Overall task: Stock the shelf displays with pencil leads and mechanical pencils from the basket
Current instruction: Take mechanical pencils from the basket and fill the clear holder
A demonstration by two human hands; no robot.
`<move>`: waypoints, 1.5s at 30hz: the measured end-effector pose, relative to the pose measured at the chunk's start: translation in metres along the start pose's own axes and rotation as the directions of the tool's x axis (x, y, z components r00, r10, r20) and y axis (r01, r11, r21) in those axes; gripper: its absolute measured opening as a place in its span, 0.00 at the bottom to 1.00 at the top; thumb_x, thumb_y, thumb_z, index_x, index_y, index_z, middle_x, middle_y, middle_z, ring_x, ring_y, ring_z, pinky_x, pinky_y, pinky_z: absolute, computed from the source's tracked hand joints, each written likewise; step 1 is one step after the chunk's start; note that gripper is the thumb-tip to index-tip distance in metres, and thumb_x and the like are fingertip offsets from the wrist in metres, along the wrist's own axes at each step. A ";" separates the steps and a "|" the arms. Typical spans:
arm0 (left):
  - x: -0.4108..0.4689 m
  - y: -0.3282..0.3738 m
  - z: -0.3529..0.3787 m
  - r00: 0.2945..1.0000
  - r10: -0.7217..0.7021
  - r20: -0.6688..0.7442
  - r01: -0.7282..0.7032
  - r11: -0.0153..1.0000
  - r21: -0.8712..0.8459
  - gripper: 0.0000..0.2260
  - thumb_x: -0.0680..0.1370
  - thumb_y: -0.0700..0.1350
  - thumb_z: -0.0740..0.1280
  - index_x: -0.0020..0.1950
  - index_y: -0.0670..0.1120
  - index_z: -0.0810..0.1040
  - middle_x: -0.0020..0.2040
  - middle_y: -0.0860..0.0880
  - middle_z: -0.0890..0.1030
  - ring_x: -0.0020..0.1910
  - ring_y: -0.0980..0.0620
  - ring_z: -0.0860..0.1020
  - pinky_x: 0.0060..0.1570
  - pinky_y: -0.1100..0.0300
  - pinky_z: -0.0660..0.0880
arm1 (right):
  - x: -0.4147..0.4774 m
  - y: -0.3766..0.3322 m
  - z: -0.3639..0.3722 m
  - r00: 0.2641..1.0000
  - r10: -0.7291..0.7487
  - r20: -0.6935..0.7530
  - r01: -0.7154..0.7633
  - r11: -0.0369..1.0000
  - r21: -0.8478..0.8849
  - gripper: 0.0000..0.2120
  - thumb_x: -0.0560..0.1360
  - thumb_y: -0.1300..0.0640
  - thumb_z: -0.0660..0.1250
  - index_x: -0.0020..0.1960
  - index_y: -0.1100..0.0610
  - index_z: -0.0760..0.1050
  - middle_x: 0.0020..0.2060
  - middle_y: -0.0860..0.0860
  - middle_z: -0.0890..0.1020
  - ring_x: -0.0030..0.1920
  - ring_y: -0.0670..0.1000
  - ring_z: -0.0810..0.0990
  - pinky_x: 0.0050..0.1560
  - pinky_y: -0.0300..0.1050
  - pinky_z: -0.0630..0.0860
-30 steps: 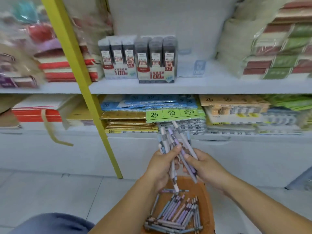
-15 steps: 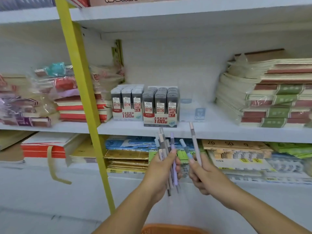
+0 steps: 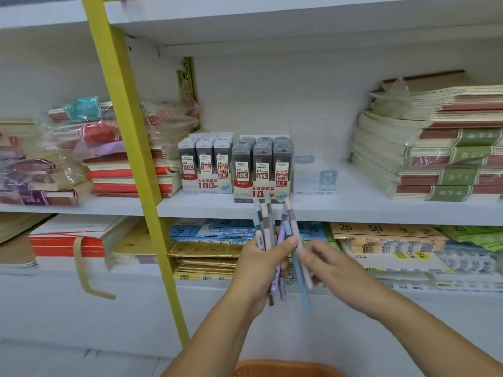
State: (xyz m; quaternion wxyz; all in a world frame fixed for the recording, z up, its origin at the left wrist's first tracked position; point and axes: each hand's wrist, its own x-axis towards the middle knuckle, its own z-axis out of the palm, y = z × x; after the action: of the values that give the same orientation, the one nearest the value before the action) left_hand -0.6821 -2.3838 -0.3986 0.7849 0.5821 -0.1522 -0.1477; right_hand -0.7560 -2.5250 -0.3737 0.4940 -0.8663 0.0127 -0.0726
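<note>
Our left hand grips a bunch of mechanical pencils, our blurred right hand's hold on them unclear, below two display boxes packed with lead cases.

One wide-angle view, worn on the head, faces the white shelf unit squarely from close by, pitched slightly downward; the orange plastic basket shows only its rim at the bottom edge.
</note>
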 end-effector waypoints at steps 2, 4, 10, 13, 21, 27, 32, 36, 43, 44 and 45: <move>0.000 0.002 -0.004 1.000 0.009 0.012 -0.010 0.996 0.084 0.10 0.75 0.46 0.76 0.49 0.42 0.80 0.27 0.50 0.72 0.25 0.54 0.69 0.22 0.62 0.67 | 0.008 -0.004 -0.010 0.976 -0.041 -0.213 0.067 0.991 0.115 0.10 0.76 0.44 0.64 0.48 0.49 0.78 0.38 0.48 0.83 0.39 0.45 0.81 0.37 0.36 0.77; 0.000 0.003 -0.006 1.000 0.015 0.019 -0.018 0.986 0.167 0.12 0.74 0.48 0.77 0.50 0.43 0.81 0.27 0.51 0.73 0.25 0.55 0.71 0.22 0.62 0.68 | 0.016 -0.011 -0.017 0.959 -0.067 -0.274 0.138 0.958 0.249 0.06 0.76 0.52 0.68 0.53 0.48 0.79 0.38 0.48 0.84 0.36 0.44 0.82 0.37 0.35 0.78; -0.002 0.006 -0.004 0.998 0.021 0.051 -0.031 0.979 0.201 0.09 0.73 0.49 0.77 0.47 0.48 0.82 0.28 0.52 0.74 0.27 0.55 0.72 0.26 0.59 0.70 | 0.027 -0.017 -0.015 0.957 -0.102 -0.273 0.210 0.891 0.404 0.13 0.77 0.61 0.67 0.59 0.48 0.78 0.39 0.53 0.84 0.36 0.49 0.81 0.38 0.39 0.78; -0.002 0.007 -0.007 0.999 -0.007 0.046 -0.002 0.981 0.193 0.13 0.71 0.52 0.78 0.50 0.47 0.82 0.29 0.51 0.74 0.28 0.54 0.72 0.32 0.54 0.72 | 0.028 -0.017 -0.020 0.942 -0.107 -0.317 0.260 0.830 0.493 0.16 0.78 0.62 0.65 0.59 0.43 0.77 0.42 0.56 0.84 0.40 0.53 0.84 0.39 0.40 0.79; -0.001 0.019 0.001 1.000 -0.011 -0.009 0.012 0.988 0.156 0.12 0.74 0.49 0.76 0.49 0.43 0.80 0.28 0.50 0.73 0.29 0.50 0.71 0.35 0.55 0.73 | 0.026 -0.029 -0.035 0.924 -0.141 -0.356 0.321 0.792 0.519 0.14 0.77 0.65 0.66 0.57 0.48 0.76 0.39 0.54 0.84 0.42 0.55 0.85 0.40 0.44 0.81; 0.016 0.057 0.003 0.992 0.119 -0.050 -0.111 0.985 0.135 0.10 0.74 0.48 0.74 0.50 0.42 0.84 0.29 0.50 0.73 0.27 0.54 0.70 0.27 0.63 0.71 | 0.046 -0.082 -0.102 0.807 -0.326 -0.493 0.507 0.810 0.295 0.13 0.76 0.66 0.67 0.53 0.50 0.71 0.38 0.51 0.83 0.43 0.55 0.85 0.41 0.44 0.82; 0.046 0.097 0.000 0.975 0.208 -0.071 -0.195 0.968 0.157 0.16 0.71 0.54 0.75 0.51 0.43 0.84 0.28 0.53 0.76 0.27 0.55 0.71 0.28 0.63 0.71 | 0.108 -0.125 -0.143 0.668 -0.534 -0.518 0.569 0.815 -0.107 0.17 0.76 0.63 0.69 0.49 0.43 0.67 0.37 0.48 0.81 0.40 0.51 0.84 0.42 0.45 0.82; 0.065 0.107 -0.007 0.964 0.250 -0.091 -0.223 0.947 0.232 0.21 0.67 0.60 0.77 0.50 0.46 0.84 0.29 0.53 0.76 0.28 0.56 0.73 0.34 0.58 0.73 | 0.175 -0.117 -0.148 0.744 -0.513 -0.428 0.414 0.857 -0.308 0.15 0.75 0.63 0.69 0.48 0.46 0.66 0.38 0.48 0.81 0.41 0.53 0.83 0.48 0.57 0.80; 0.082 0.102 -0.014 0.960 0.247 -0.133 -0.218 0.956 0.197 0.24 0.62 0.62 0.76 0.48 0.46 0.85 0.32 0.46 0.75 0.30 0.51 0.72 0.35 0.56 0.72 | 0.238 -0.082 -0.137 0.809 -0.489 -0.327 0.329 0.837 -0.437 0.14 0.73 0.62 0.69 0.49 0.48 0.67 0.37 0.51 0.81 0.38 0.53 0.82 0.45 0.55 0.79; 0.083 0.102 -0.014 0.960 0.243 -0.142 -0.214 0.958 0.192 0.25 0.61 0.62 0.76 0.48 0.45 0.85 0.33 0.44 0.76 0.29 0.51 0.71 0.34 0.56 0.72 | 0.242 -0.080 -0.137 0.815 -0.483 -0.319 0.327 0.839 -0.435 0.14 0.73 0.62 0.69 0.49 0.49 0.67 0.37 0.51 0.81 0.37 0.53 0.82 0.44 0.54 0.80; 0.084 0.101 -0.014 0.960 0.237 -0.146 -0.208 0.959 0.192 0.24 0.61 0.62 0.76 0.48 0.46 0.85 0.34 0.43 0.77 0.29 0.51 0.71 0.34 0.56 0.72 | 0.244 -0.077 -0.136 0.822 -0.476 -0.312 0.323 0.841 -0.433 0.14 0.73 0.62 0.69 0.49 0.49 0.67 0.37 0.52 0.81 0.36 0.52 0.82 0.44 0.53 0.80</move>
State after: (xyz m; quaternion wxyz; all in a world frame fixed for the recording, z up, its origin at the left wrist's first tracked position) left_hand -0.5946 -2.3774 -0.3003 0.7523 0.6383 -0.1630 0.0051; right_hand -0.5369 -2.6247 -0.2113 0.2855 -0.8898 -0.0569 -0.3514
